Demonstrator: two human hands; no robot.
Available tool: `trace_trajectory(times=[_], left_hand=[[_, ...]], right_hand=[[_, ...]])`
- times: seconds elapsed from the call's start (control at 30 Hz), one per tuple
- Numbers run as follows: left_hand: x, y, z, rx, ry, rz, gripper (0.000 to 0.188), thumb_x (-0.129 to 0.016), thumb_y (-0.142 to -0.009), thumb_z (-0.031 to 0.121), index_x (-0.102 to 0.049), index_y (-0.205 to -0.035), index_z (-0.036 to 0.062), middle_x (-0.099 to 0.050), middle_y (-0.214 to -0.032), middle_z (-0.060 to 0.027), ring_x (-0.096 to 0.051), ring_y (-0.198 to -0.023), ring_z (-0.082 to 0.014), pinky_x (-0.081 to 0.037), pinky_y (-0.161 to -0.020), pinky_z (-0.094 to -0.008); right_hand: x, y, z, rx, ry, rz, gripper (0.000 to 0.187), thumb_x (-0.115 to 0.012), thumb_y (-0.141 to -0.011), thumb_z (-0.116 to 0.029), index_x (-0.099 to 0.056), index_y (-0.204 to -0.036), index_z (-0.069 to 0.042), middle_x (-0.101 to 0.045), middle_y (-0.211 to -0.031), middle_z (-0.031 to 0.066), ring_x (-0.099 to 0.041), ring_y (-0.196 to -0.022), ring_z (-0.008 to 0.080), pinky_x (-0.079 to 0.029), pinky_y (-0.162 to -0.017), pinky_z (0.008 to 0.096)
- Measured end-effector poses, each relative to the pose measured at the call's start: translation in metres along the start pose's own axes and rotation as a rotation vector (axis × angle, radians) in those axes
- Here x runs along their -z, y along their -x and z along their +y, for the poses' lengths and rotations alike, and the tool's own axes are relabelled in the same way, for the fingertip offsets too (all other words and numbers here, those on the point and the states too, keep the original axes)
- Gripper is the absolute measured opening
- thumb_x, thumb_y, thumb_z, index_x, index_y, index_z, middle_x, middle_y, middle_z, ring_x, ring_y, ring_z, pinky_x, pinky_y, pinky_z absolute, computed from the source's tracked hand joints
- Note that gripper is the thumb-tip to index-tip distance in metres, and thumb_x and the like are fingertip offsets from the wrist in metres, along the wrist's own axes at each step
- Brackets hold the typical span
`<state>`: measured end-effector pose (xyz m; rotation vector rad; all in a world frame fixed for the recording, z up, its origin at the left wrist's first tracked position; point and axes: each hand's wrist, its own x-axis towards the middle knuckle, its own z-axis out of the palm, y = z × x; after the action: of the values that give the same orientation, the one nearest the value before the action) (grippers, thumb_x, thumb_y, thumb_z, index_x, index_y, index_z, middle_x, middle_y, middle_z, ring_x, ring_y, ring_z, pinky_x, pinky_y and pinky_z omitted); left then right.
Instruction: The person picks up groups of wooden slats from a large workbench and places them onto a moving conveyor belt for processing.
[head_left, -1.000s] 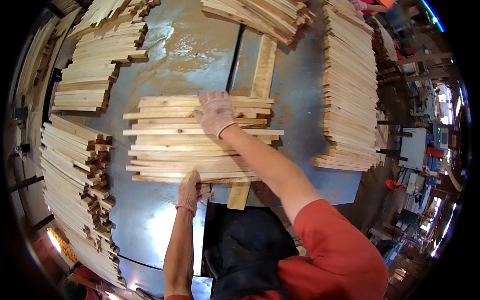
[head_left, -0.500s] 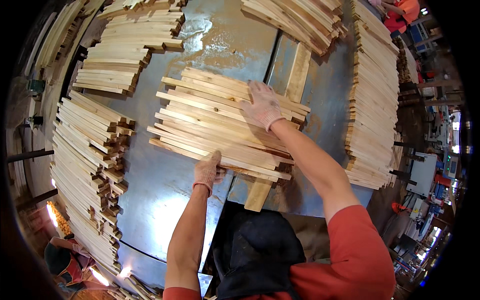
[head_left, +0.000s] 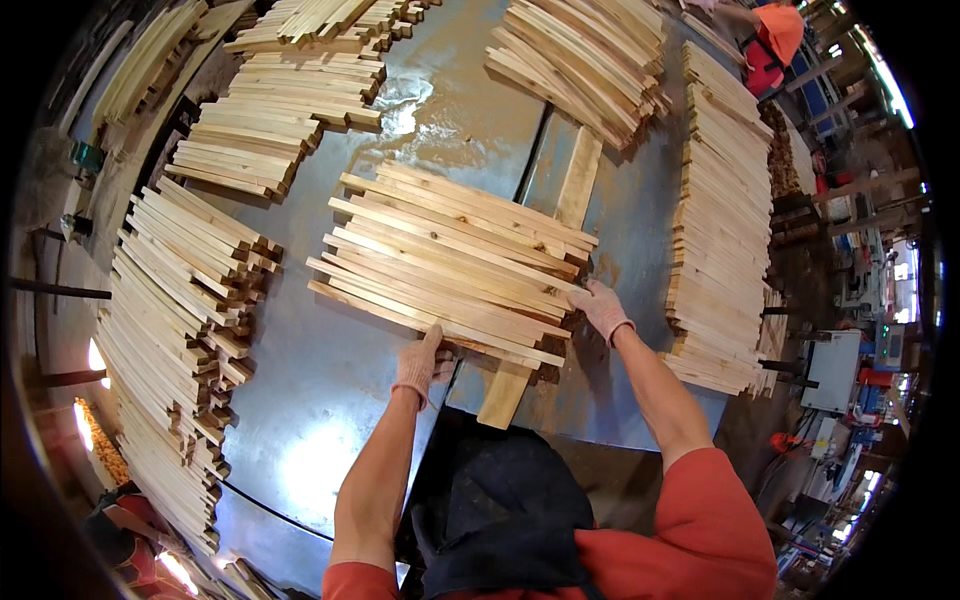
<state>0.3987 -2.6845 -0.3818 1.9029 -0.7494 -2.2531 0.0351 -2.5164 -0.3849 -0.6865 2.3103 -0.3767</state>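
A layer of pale, uneven wooden strips [head_left: 440, 255] lies side by side in front of me on the metal table [head_left: 300, 390]. My left hand [head_left: 418, 365], in a pinkish knit glove, grips the near edge of this layer, thumb on top and fingers curled against the side. At the layer's right end my right hand [head_left: 603, 310], gloved alike, closes its fingertips on the end of one wooden strip. Its thumb is partly hidden. Beneath the strips runs a flat board [head_left: 507, 392] that sticks out at the near and far sides.
Stacked strips [head_left: 180, 330] line the left side, with another pile [head_left: 285, 115] beyond them. More strips lie at the far middle [head_left: 590, 60], and a long row [head_left: 725, 230] stands at the right. A person in orange [head_left: 775, 40] is at the far right.
My right hand has come off the top of the strips and moved nearer, down to their right end. The left hand stays at the near edge. The whole view has shifted slightly.
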Motion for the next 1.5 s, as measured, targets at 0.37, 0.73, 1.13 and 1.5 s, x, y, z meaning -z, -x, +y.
trace_trajectory(times=[0.37, 0.73, 1.13, 1.5], left_hand=[[0.113, 0.104, -0.166, 0.118, 0.154, 0.045, 0.029, -0.07, -0.103, 0.029, -0.066, -0.106, 0.0009, -0.072, -0.089, -0.0107, -0.068, -0.068, -0.0209, -0.06, -0.059, -0.0322], [0.152, 0.142, -0.26, -0.035, 0.091, 0.051, 0.037, -0.073, -0.101, 0.034, -0.068, -0.112, -0.0006, -0.074, -0.093, -0.0095, -0.069, -0.071, -0.0184, -0.056, -0.06, -0.0313], [0.273, 0.136, -0.38, -0.103, 0.607, -0.135, 0.02, -0.067, -0.104, 0.027, -0.063, -0.103, 0.0068, -0.07, -0.088, -0.0096, -0.067, -0.065, -0.022, -0.057, -0.056, -0.0331], [0.276, 0.178, -0.382, -0.077, 0.771, 0.281, 0.02, -0.065, -0.102, 0.027, -0.064, -0.103, 0.0067, -0.069, -0.093, -0.0097, -0.071, -0.077, -0.0251, -0.063, -0.071, -0.0393]], right_hand=[[0.067, 0.079, -0.028, 0.297, -0.058, 0.083, 0.061, -0.079, -0.091, -0.038, -0.07, -0.14, -0.003, -0.072, -0.131, 0.0183, -0.069, -0.118, 0.0285, -0.052, -0.106, 0.0365], [0.087, 0.233, -0.08, 0.14, -1.031, -0.23, 0.035, -0.073, -0.106, -0.036, -0.069, -0.124, -0.007, -0.072, -0.093, 0.0081, -0.066, -0.076, 0.0142, -0.053, -0.061, 0.0267], [-0.082, 0.294, -0.151, -0.117, -1.592, -0.685, 0.03, -0.071, -0.108, -0.039, -0.064, -0.121, -0.013, -0.068, -0.083, 0.0047, -0.061, -0.062, 0.0111, -0.05, -0.056, 0.0284], [-0.161, 0.28, -0.242, 0.273, -0.866, -0.937, 0.041, -0.079, -0.096, -0.019, -0.062, -0.127, 0.002, -0.074, -0.103, 0.0156, -0.074, -0.089, 0.025, -0.062, -0.078, 0.0405]])
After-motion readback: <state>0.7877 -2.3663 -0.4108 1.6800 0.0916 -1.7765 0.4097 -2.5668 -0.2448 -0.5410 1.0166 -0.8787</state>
